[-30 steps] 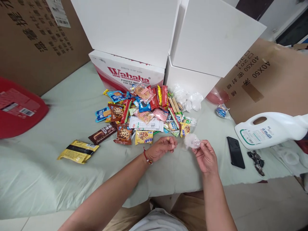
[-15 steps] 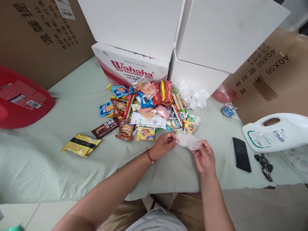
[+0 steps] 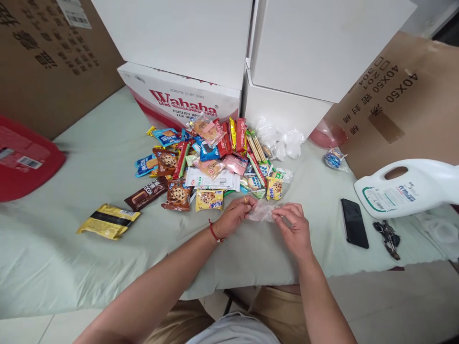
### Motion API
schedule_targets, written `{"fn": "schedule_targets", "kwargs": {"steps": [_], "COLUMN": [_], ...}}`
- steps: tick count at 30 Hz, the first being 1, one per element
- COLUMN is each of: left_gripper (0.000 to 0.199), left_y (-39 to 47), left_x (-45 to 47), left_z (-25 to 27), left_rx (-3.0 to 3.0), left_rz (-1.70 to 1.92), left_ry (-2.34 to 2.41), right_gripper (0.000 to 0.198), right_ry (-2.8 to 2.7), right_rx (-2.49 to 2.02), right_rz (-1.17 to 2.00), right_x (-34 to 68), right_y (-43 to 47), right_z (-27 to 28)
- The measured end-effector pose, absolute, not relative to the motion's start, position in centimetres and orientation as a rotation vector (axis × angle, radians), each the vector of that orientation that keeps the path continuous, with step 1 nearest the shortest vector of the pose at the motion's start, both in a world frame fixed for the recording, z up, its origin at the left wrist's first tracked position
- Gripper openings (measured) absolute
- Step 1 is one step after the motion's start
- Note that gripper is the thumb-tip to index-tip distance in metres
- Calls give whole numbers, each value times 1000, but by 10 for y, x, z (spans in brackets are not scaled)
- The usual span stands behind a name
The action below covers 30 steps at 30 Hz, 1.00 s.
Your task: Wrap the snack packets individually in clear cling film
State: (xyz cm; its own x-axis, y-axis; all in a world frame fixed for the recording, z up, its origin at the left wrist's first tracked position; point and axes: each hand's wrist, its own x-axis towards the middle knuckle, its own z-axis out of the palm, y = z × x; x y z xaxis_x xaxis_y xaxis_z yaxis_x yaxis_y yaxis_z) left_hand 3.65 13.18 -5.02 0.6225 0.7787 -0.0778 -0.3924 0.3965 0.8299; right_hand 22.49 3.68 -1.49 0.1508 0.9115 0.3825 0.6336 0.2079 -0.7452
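Note:
Between my hands, just above the cloth near the front of the table, is a small clear plastic bag (image 3: 261,211). My left hand (image 3: 234,217) pinches its left end, a red cord bracelet on the wrist. The fingers of my right hand (image 3: 294,227) are closed on the bag's right side. Right behind my hands lies a pile of wrapped snacks, with a yellow cookie packet (image 3: 209,199), a brown cookie packet (image 3: 178,194) and a white packet (image 3: 213,179) along its front. Another small yellow packet (image 3: 274,188) lies just beyond the bag.
Behind the pile stand a Wahaha carton (image 3: 179,98) and white boxes (image 3: 294,43). Crumpled clear bags (image 3: 287,143) lie beside it. To the right are a black phone (image 3: 354,223), keys (image 3: 388,239) and a white jug (image 3: 405,188). A yellow-black packet (image 3: 108,221) and red container (image 3: 27,160) are left.
The bag, stretched between both hands before, is now shorter and more crumpled, with my hands closer together. The view has shifted slightly to the right.

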Motion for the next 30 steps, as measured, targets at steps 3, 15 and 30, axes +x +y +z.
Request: {"fn": "schedule_targets", "kwargs": {"steps": [3,15,30], "left_gripper": [62,49,56], "left_y": [132,141,129], "left_x": [35,38,40], "left_z": [-49,-47,-31], "left_rx": [994,783,811], "left_rz": [713,868,892], "left_ry": [619,653,726], "right_gripper": [22,32,20], "right_ry": [-1704,-1990,-1944], "right_rx": [-1415,-1407,-1487], "right_rz": [323,-10,107], "right_x": [224,244,207], "right_y": [37,-27,27], "right_z": [-11,-13,-17]}}
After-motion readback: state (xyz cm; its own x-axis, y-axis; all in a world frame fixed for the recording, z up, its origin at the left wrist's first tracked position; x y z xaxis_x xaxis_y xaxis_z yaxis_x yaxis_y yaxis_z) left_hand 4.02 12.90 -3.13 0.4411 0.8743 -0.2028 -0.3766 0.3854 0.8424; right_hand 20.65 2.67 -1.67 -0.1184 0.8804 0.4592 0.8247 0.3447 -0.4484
